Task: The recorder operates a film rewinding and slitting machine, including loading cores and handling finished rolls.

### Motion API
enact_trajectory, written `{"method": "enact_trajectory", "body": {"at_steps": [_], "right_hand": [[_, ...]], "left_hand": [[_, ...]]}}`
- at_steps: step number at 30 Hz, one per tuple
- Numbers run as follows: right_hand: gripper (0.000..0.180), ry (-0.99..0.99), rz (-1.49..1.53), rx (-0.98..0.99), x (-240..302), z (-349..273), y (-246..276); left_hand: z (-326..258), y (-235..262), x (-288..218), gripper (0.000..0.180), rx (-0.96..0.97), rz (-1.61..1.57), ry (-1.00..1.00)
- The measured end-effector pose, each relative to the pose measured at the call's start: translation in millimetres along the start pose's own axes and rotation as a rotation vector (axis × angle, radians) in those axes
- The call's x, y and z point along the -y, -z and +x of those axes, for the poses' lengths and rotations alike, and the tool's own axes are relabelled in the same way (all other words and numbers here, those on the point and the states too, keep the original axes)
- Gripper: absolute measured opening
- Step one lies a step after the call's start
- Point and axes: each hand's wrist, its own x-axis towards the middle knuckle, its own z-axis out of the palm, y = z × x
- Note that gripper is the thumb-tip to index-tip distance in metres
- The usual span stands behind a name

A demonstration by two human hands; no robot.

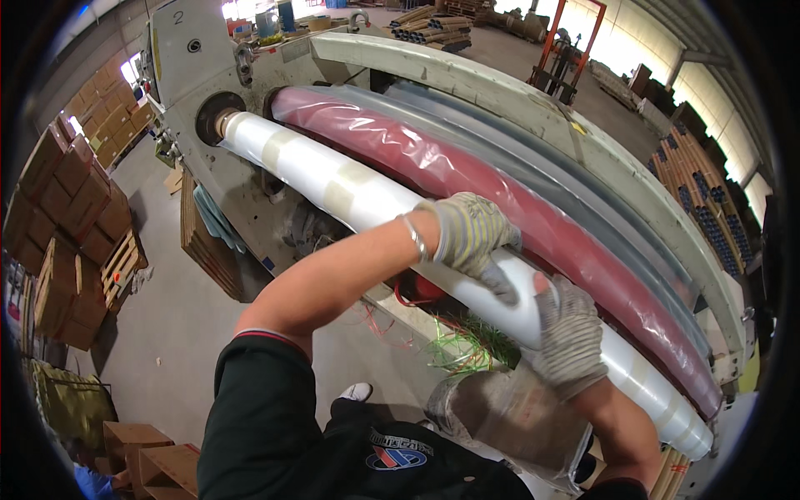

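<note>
A long roll of white plastic film (pixel 375 200) lies across the machine, running from upper left to lower right, with tan tape strips round it. My left hand (pixel 471 233), in a grey and yellow striped knit glove, curls over the middle of the roll, fingers on the far side and thumb on the near side. Slightly lower right, my right hand (pixel 571 337), in a greyish knit glove, wraps over the same roll, its thumb toward the left hand. A bit of white film shows between the hands. Just behind the roll is a red roller under clear film (pixel 433 162).
The machine's pale metal frame (pixel 467 62) curves behind the rollers; its end housing (pixel 196 54) stands at upper left. Below the white roll are green plastic strips (pixel 471 346) and a film-wrapped roll (pixel 508 417). Cardboard boxes (pixel 79 175) are stacked at left, cardboard tubes (pixel 696 196) at right.
</note>
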Motion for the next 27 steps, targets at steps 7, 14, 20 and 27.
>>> {"method": "enact_trajectory", "body": {"at_steps": [7,14,20,27], "right_hand": [[0.100,-0.015,1.047,0.807,-61,62,13],[0.096,-0.155,0.709,0.548,-72,34,35],[0.065,-0.272,0.421,0.246,-63,-19,27],[0.049,-0.922,0.037,-0.124,-235,-352,60]], "left_hand": [[-233,0,294,0.042,-0.629,0.814,0.466],[-145,-1,226,0.042,-0.903,0.306,0.717],[23,-109,-107,0.041,-0.742,0.172,-0.347],[170,-216,-279,0.065,-0.191,-1.378,0.007]]}}
